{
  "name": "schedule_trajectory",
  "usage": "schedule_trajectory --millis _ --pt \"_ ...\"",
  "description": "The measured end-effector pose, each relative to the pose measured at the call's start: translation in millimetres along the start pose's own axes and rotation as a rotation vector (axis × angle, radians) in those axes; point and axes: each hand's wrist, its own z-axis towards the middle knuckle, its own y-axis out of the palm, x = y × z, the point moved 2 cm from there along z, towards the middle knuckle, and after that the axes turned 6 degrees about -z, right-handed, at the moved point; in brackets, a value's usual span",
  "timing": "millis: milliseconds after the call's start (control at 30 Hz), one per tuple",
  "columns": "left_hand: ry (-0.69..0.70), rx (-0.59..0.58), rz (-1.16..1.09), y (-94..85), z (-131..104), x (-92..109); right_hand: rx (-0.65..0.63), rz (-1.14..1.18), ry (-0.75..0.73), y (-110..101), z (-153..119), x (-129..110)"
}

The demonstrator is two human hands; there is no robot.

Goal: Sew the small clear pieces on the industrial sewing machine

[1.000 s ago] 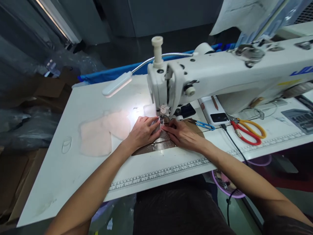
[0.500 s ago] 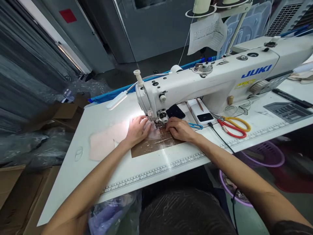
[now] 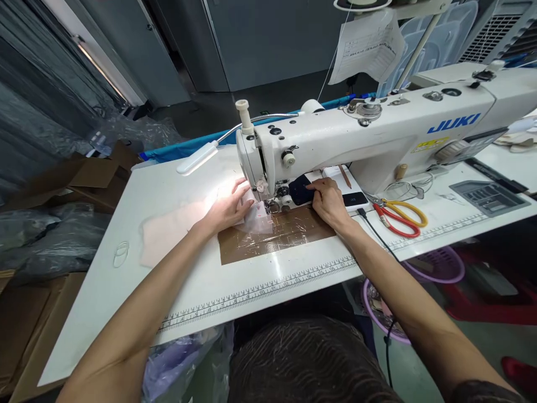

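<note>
A white sewing machine (image 3: 327,145) stands on the white table. Left of its needle, my left hand (image 3: 230,210) rests with fingers apart on a thin, sheer pale fabric piece (image 3: 258,218), which reaches toward the presser foot. Under the fabric lies a brown sheet (image 3: 289,232) with shiny tape on it. My right hand (image 3: 329,202) is right of the needle, its index finger stretched onto a dark phone-like object (image 3: 298,190); the other fingers are curled, and nothing shows in them. A pale pink fabric piece (image 3: 168,232) lies flat at the left.
Scissors (image 3: 400,217) with red and yellow handles and a white power bank (image 3: 354,198) with a cable lie at the right. A lamp (image 3: 197,158) hangs left of the machine head. Cardboard boxes (image 3: 90,173) stand beyond the table's left edge.
My right hand has moved away from the needle area to the dark object behind it. The blue thread snips are no longer visible. The whole view has shifted slightly.
</note>
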Motion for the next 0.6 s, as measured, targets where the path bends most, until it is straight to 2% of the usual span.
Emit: schedule_trajectory --millis 133,267,400,600 --pt "0.066 0.154 -0.088 3.2 -23.8 9.6 -0.033 -0.074 0.0 5.5 -4.4 -0.8" --pt "0.119 0.302 -0.13 11.9 -35.8 16.1 -0.082 -0.132 -0.04 7.5 -6.8 -3.5" --pt "0.188 0.295 -0.165 16.4 -39.4 30.1 -0.133 -0.111 -0.09 6.5 -8.4 -12.2" --pt "0.319 0.167 -0.285 23.1 -41.3 46.1 -0.002 -0.007 0.02 -2.5 -5.4 -16.7"
